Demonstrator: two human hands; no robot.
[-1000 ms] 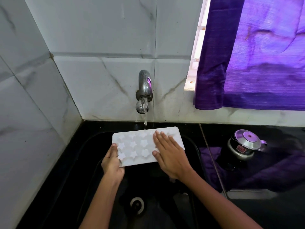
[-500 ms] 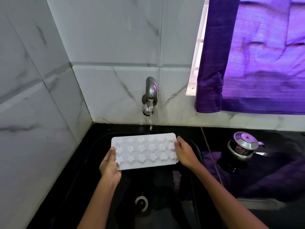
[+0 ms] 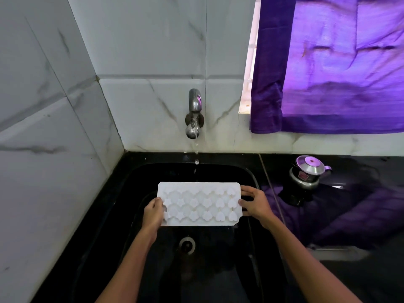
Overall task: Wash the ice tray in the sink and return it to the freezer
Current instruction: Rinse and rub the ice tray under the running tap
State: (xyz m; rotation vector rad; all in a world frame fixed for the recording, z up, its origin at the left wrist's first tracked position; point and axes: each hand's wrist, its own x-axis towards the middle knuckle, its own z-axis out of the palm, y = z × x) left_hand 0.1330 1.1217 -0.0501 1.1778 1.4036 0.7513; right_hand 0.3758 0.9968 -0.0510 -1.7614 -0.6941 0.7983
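A white ice tray [image 3: 199, 204] with star, flower and heart shaped cells is held flat over the black sink [image 3: 122, 215]. My left hand [image 3: 153, 213] grips its left end, thumb on top. My right hand [image 3: 254, 203] grips its right end with fingers curled round the edge. The steel tap [image 3: 194, 114] on the tiled wall drips a thin broken stream that falls just beyond the tray's far edge. The sink drain [image 3: 187, 244] lies below the tray.
A small steel lidded pot [image 3: 308, 171] stands on the black counter [image 3: 349, 215] to the right of the sink. A purple curtain [image 3: 328, 66] hangs over the window at upper right. Marble tiled walls close in the left and back.
My right hand slid off the tray's top to its right end. The tray has come nearer to me, away from under the tap, and the water has thinned to drips.
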